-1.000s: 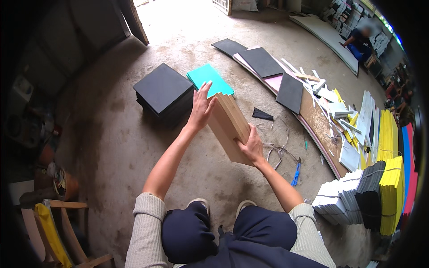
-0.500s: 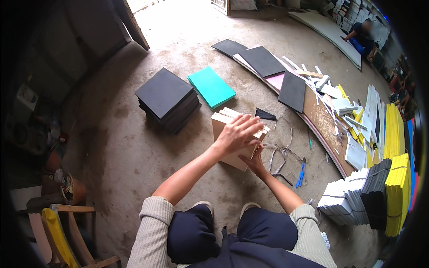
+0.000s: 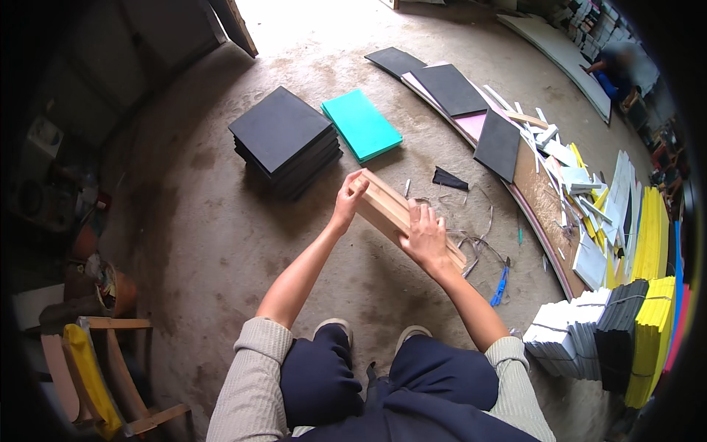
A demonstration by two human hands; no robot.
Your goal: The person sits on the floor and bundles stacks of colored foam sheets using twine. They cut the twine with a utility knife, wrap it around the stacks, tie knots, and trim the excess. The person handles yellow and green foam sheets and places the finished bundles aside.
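Note:
Both hands hold a stack of tan sheets [image 3: 386,209], tilted so that its layered edge faces up and slants down to the right. My left hand [image 3: 349,200] is wrapped round the upper left end. Nearer the lower right end, my right hand [image 3: 427,237] grips across the stack, fingers over its far side. Beyond my left hand sits a neat pile of black sheets [image 3: 281,131] on the floor. Beside it lies a lower pile of green sheets [image 3: 364,124]. A small black scrap [image 3: 450,178] rests past my right hand.
A blue-handled tool [image 3: 501,286] lies by loose straps [image 3: 477,243] at right. Farther right are long boards bearing black sheets [image 3: 498,144] and white and yellow offcuts, then strapped bundles [image 3: 563,324]. A wooden frame [image 3: 118,368] stands lower left. Another person [image 3: 617,70] crouches far right.
The tan stack has tipped over onto a slant. My left hand has gone from its top to the upper left end; my right hand has risen from its side to over it.

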